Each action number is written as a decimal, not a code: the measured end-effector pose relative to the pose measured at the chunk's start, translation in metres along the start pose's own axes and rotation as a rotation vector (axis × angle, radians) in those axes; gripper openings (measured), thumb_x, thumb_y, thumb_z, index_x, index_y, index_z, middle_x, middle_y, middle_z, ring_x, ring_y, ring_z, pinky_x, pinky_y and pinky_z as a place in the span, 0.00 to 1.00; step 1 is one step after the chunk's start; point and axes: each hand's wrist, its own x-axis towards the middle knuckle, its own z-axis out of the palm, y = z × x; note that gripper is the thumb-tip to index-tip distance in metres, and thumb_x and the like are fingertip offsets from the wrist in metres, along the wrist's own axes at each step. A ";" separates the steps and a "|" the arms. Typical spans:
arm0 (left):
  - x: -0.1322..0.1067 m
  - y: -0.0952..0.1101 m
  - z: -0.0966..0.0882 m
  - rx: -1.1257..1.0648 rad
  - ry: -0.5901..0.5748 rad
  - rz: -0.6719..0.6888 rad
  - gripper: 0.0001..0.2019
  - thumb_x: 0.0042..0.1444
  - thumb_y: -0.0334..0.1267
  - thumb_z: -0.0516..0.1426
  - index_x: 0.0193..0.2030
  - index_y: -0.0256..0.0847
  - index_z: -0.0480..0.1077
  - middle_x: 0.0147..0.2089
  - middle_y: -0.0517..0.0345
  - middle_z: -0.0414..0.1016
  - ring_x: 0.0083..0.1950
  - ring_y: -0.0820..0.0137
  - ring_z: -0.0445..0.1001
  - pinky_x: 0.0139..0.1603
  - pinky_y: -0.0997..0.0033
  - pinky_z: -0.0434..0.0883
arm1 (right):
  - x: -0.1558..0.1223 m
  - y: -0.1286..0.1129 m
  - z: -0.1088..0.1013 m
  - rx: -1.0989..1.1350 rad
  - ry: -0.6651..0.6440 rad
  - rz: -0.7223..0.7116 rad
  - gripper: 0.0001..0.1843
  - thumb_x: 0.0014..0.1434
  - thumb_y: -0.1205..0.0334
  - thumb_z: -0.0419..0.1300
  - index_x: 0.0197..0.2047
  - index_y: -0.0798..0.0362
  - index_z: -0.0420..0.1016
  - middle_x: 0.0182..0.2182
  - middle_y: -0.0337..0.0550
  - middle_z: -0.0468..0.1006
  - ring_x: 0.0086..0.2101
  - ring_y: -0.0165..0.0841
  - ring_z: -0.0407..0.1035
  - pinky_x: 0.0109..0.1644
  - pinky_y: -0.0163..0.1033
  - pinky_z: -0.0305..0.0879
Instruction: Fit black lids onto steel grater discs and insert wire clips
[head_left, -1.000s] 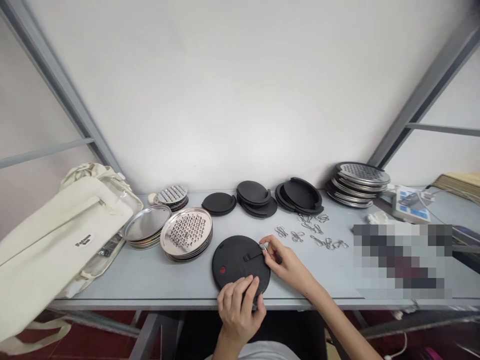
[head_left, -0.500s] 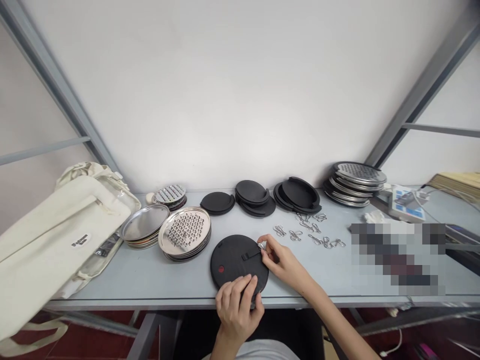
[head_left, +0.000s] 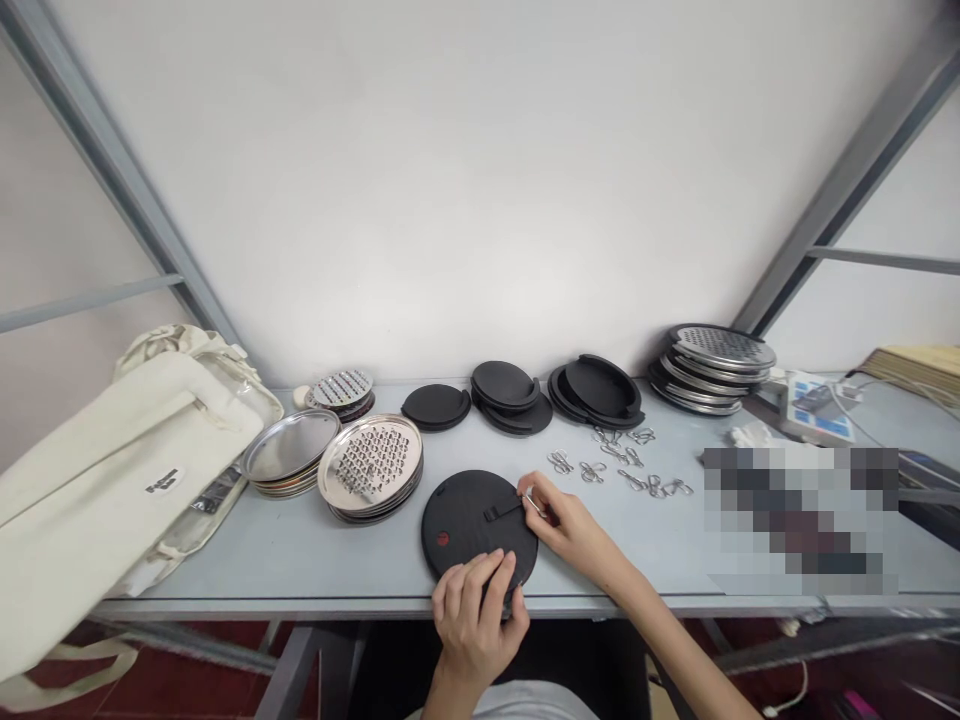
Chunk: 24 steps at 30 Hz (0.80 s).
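Note:
A black round plate (head_left: 459, 505) lies near the front edge of the table, with a small red mark and a short dark strip on its face. My left hand (head_left: 474, 610) grips its near edge, fingers laid on top and the thumb by the rim. At the plate's right edge, my right hand (head_left: 555, 515) pinches a shiny metal wire clip (head_left: 533, 500) between thumb and fingertips. The clip is partly hidden by the fingers; I cannot tell whether it is joined to the strip. Several similar loose wire clips (head_left: 592, 471) are scattered beyond my right hand.
To the left stand stacks of round metal grater discs (head_left: 371, 465) and plain metal discs (head_left: 291, 447), beside a cream cloth bag (head_left: 112, 480). Black round holders (head_left: 600, 390) line the wall. Assembled graters (head_left: 720, 350) are piled at the back right.
My right fingers have shifted very slightly with the clip at the plate's edge. My left hand and the plate stay in place.

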 end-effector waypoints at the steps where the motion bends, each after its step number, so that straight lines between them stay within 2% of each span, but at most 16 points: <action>1: 0.000 0.000 0.000 0.002 0.000 -0.001 0.11 0.63 0.37 0.52 0.42 0.42 0.77 0.37 0.56 0.79 0.38 0.68 0.75 0.47 0.65 0.63 | 0.000 -0.001 0.000 -0.002 0.001 0.000 0.05 0.65 0.61 0.48 0.42 0.49 0.62 0.21 0.29 0.53 0.22 0.28 0.51 0.27 0.32 0.50; 4: 0.001 0.000 0.000 0.004 0.004 -0.001 0.11 0.63 0.37 0.52 0.42 0.42 0.77 0.37 0.55 0.80 0.38 0.69 0.74 0.46 0.66 0.63 | -0.001 -0.002 -0.001 -0.013 0.012 -0.009 0.06 0.66 0.60 0.47 0.41 0.49 0.63 0.21 0.29 0.56 0.22 0.28 0.53 0.27 0.32 0.51; 12: -0.001 0.000 0.000 0.000 -0.001 -0.008 0.11 0.63 0.37 0.52 0.42 0.42 0.77 0.37 0.56 0.79 0.38 0.69 0.75 0.46 0.66 0.62 | 0.000 -0.004 0.000 -0.058 0.143 -0.019 0.10 0.69 0.58 0.44 0.49 0.50 0.61 0.23 0.33 0.64 0.24 0.32 0.62 0.31 0.35 0.59; 17: -0.001 0.000 0.000 0.001 0.001 -0.008 0.11 0.63 0.37 0.52 0.42 0.42 0.77 0.37 0.56 0.80 0.39 0.69 0.75 0.47 0.66 0.62 | 0.000 -0.004 -0.001 -0.049 0.193 -0.048 0.08 0.69 0.59 0.43 0.42 0.50 0.61 0.29 0.39 0.69 0.30 0.34 0.66 0.38 0.38 0.62; 24: -0.001 0.000 0.000 -0.010 -0.004 -0.011 0.11 0.62 0.36 0.52 0.43 0.42 0.76 0.38 0.56 0.79 0.39 0.69 0.75 0.47 0.66 0.62 | 0.002 -0.003 -0.003 -0.093 0.302 -0.136 0.09 0.67 0.60 0.49 0.38 0.51 0.67 0.35 0.44 0.69 0.39 0.38 0.65 0.47 0.43 0.62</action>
